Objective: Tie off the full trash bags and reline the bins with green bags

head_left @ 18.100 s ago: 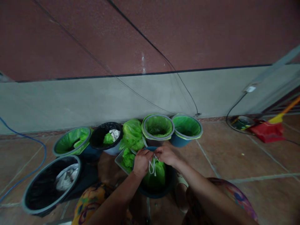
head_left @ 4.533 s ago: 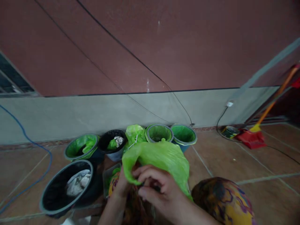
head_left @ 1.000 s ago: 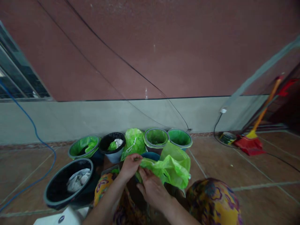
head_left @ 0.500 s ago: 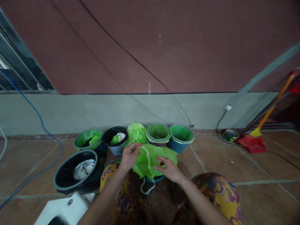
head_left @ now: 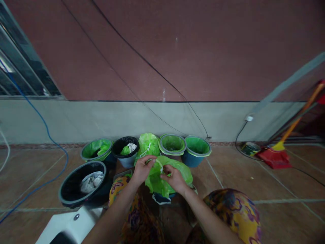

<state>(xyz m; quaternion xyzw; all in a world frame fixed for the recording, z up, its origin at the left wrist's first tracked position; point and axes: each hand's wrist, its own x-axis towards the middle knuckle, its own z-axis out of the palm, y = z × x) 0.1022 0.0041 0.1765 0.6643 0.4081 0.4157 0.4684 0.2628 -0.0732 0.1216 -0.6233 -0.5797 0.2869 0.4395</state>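
Observation:
A green plastic bag point(head_left: 177, 169) lies over a dark blue bin point(head_left: 162, 200) between my knees. At the bag's left part, my left hand point(head_left: 143, 169) pinches a white drawstring point(head_left: 159, 162). My right hand point(head_left: 175, 178) is closed, its thumb and forefinger on the same drawstring close to the left fingertips. A loop of white string hangs at the front of the bin. Just behind stands another green bag point(head_left: 148, 145), tied with white string. The bag covers most of the bin below it.
Along the wall stand a green-lined bin point(head_left: 111, 144), a black-lined bin point(head_left: 130, 162), and two more green-lined bins point(head_left: 173, 135) point(head_left: 194, 162). A large black tub point(head_left: 63, 200) holds pale cloth-like stuff. A blue hose point(head_left: 47, 127) runs left; a red dustpan point(head_left: 275, 159) lies right.
My right hand has moved left and up to the drawstring, closing its fingers there. The dangling string loop has risen against the bin. The view has shifted slightly.

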